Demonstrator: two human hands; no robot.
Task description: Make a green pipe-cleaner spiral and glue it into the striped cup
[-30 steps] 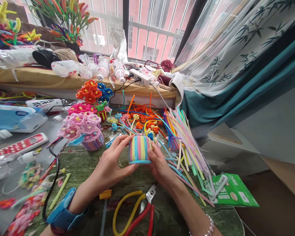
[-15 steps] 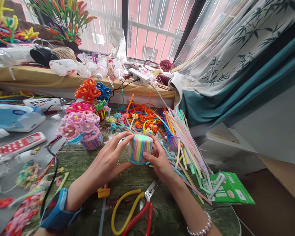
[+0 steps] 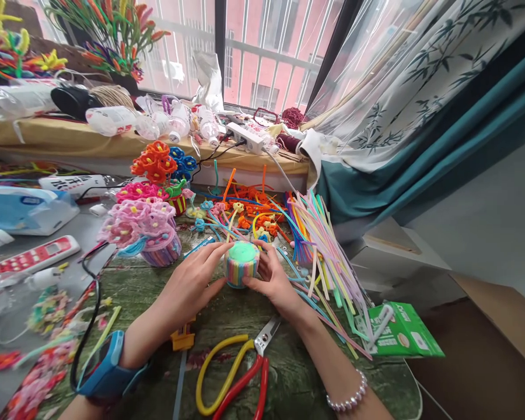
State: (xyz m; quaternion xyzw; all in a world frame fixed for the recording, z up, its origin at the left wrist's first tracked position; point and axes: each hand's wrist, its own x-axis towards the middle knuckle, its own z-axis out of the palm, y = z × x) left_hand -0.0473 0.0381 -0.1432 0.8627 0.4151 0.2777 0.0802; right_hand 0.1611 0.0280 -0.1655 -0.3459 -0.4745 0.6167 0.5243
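Between my two hands is a small round pot (image 3: 241, 271) wrapped in pastel pipe cleaners in vertical stripes, with a mint-green top facing up. My left hand (image 3: 192, 277) holds its left side, fingertips at the rim and thumb lower down. On the opposite side, my right hand (image 3: 276, 280) grips it with the thumb across the front and the fingers behind. Whether its base rests on the table cannot be made out. Closer to me lie scissors (image 3: 262, 344) with red and yellow handles, blades partly apart. A yellow-orange plastic piece (image 3: 182, 338) sits below my left wrist.
Left of my hands stands a pot of pink pipe-cleaner flowers (image 3: 160, 248), with orange flowers (image 3: 154, 162) behind. Loose pastel pipe cleaners (image 3: 328, 251) spread to the right, beside a green packet (image 3: 409, 332). Bottles (image 3: 111, 119) and a power strip (image 3: 245, 137) line the windowsill.
The pot has come down slightly and tipped so that more of its green top shows. Both hands moved with it and still hold it. The view has shifted a little.
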